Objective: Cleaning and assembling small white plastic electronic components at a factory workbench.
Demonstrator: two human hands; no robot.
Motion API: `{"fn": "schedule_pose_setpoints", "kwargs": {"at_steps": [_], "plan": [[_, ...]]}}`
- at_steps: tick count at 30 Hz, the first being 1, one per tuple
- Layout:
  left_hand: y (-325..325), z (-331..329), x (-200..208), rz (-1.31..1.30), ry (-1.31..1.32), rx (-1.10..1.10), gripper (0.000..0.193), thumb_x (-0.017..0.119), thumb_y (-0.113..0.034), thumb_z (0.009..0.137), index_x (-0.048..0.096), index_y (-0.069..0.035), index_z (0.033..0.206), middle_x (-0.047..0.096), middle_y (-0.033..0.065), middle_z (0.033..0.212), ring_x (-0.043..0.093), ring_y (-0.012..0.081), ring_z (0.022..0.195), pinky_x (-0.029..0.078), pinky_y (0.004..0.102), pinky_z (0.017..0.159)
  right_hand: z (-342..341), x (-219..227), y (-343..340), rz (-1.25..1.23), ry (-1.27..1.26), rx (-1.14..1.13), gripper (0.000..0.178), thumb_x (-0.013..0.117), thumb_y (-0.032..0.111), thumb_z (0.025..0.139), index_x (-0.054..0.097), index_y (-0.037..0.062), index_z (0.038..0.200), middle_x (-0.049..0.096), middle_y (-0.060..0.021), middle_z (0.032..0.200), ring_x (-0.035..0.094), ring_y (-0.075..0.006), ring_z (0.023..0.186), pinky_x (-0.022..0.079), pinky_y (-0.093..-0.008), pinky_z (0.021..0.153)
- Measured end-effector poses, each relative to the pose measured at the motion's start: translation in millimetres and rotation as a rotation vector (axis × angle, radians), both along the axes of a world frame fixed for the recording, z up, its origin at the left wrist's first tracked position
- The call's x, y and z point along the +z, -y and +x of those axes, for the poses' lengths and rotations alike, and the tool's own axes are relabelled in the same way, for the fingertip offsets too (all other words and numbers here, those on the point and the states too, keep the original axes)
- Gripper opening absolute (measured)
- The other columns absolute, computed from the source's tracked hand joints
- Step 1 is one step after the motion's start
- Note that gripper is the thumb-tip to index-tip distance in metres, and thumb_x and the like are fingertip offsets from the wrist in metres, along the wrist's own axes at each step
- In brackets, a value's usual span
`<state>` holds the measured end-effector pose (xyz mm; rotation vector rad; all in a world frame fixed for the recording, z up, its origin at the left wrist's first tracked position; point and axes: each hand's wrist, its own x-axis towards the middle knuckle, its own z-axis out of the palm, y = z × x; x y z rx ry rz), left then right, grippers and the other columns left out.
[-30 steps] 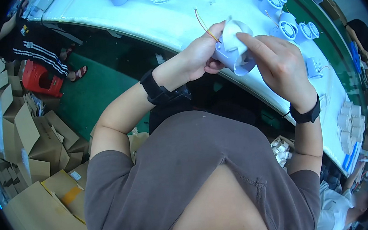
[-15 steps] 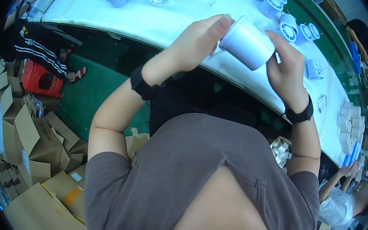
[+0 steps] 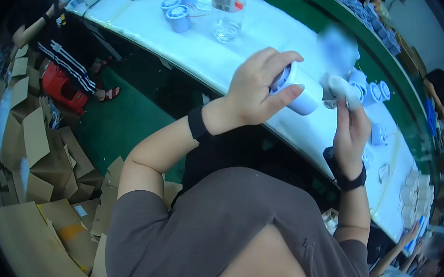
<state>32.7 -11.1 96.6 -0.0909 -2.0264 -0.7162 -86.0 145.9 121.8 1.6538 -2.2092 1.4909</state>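
My left hand [image 3: 257,89] is closed round a white cylindrical plastic housing [image 3: 308,97], fingers and thumb at its rimmed end. The housing is tilted above the near edge of the white-covered table. Just right of it, my right hand [image 3: 351,139] pinches a soft-looking white wad [image 3: 341,85], perhaps a cloth, between thumb and fingers. The wad is close to the housing's far end; whether they touch I cannot tell. Beyond my right hand stand several similar white housings [image 3: 373,93] with slotted round ends.
A clear plastic bottle [image 3: 228,12] and more housings [image 3: 178,20] stand on the table [image 3: 153,30]. White rings [image 3: 415,197] are stacked at the right. Cardboard boxes [image 3: 35,252] fill the left, near a red stool [image 3: 62,87] and another person's legs. Other people are around the table.
My right hand has left the housing and now holds the white wad. My left hand has shifted its grip to the rimmed end. The view has turned slightly, bringing more of the bottle in.
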Motion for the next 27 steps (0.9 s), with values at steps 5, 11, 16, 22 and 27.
{"fn": "schedule_pose_setpoints", "kwargs": {"at_steps": [5,11,16,22,27], "plan": [[-11.7,-2.3,-4.8,0.241,0.028,0.031,0.045,0.048,-0.03,0.075,0.037,0.0,0.107,0.047,0.0118,0.068,0.046,0.0227,0.058,0.038,0.0281,0.055,25.1,5.7,19.8,-0.084,-0.918,0.202,0.023,0.044,0.007,0.08,0.048,-0.0064,0.098,0.055,-0.0166,0.083,0.054,-0.0201,0.076,0.041,-0.0269,0.071],[3.0,15.8,-5.2,0.199,0.041,-0.049,0.046,0.047,-0.026,0.075,0.031,0.001,0.109,0.045,0.0146,0.085,0.046,0.0195,0.069,0.037,0.0263,0.062,10.2,-15.8,20.4,0.229,1.087,0.443,0.03,0.035,0.022,0.088,0.049,-0.0043,0.094,0.056,-0.013,0.088,0.054,-0.0209,0.081,0.041,-0.0305,0.074],[64.8,41.3,9.7,0.19,-0.209,0.351,0.022,0.045,-0.015,0.079,0.037,-0.002,0.095,0.042,0.0163,0.101,0.047,0.0183,0.076,0.039,0.0279,0.067,-0.3,-46.9,11.5,0.031,1.46,0.45,0.032,0.033,0.026,0.088,0.051,-0.0017,0.09,0.056,-0.0106,0.084,0.054,-0.0201,0.078,0.042,-0.0305,0.071],[218.0,95.0,5.7,0.388,-0.063,1.12,0.051,0.044,-0.045,0.079,0.044,0.001,0.1,0.054,0.0213,0.085,0.055,0.0329,0.076,0.042,0.0368,0.069,-14.0,-93.3,-19.0,-0.265,1.616,0.332,0.034,0.033,0.027,0.088,0.05,-0.0013,0.094,0.057,-0.009,0.087,0.055,-0.0196,0.079,0.044,-0.0314,0.071],[317.6,94.4,-34.9,0.162,0.43,1.451,0.056,0.046,-0.051,0.073,0.05,-0.002,0.1,0.054,0.0239,0.092,0.051,0.0385,0.088,0.04,0.0438,0.076,-8.6,-93.1,-15.9,-0.341,1.584,0.126,0.035,0.032,0.027,0.088,0.05,-0.0016,0.097,0.057,-0.0095,0.091,0.055,-0.02,0.081,0.044,-0.0321,0.072]]}}
